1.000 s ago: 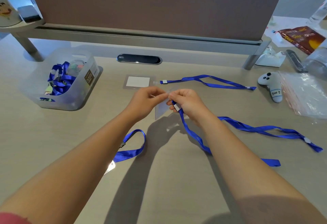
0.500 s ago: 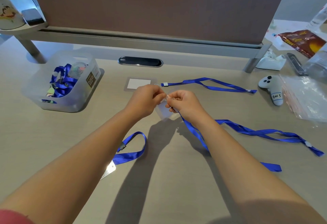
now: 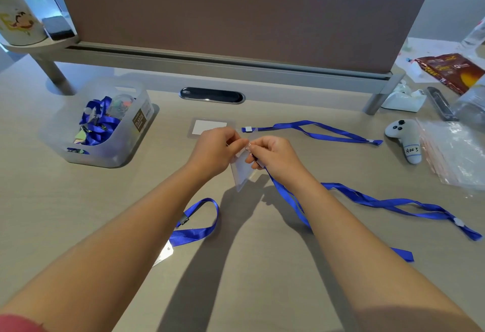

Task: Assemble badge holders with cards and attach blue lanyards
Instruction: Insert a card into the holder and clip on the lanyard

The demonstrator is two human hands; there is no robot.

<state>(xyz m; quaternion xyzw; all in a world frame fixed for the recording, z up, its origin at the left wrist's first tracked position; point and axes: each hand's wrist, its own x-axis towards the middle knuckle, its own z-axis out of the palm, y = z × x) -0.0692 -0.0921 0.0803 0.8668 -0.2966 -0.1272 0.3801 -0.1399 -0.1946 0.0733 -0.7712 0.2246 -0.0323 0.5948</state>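
My left hand (image 3: 214, 149) pinches the top edge of a clear badge holder (image 3: 242, 174) that hangs tilted above the desk. My right hand (image 3: 274, 155) grips the clip end of a blue lanyard (image 3: 380, 203) right at the holder's top; the strap trails off to the right across the desk. Behind my hands lies a second badge holder with a white card (image 3: 208, 127), joined to another blue lanyard (image 3: 315, 132). A third lanyard (image 3: 202, 226) with a badge (image 3: 164, 257) lies near my left forearm.
A translucent bin (image 3: 115, 148) at the left holds several blue lanyards and clips. On the right are a grey plush controller (image 3: 405, 138), a stack of clear plastic bags (image 3: 456, 153) and a snack packet (image 3: 451, 70). A divider panel (image 3: 236, 16) stands at the back.
Both hands have stayed close together at the holder's top. The clear holder now hangs lower and more visible beneath my fingers, and the lanyard strap has shifted slightly.
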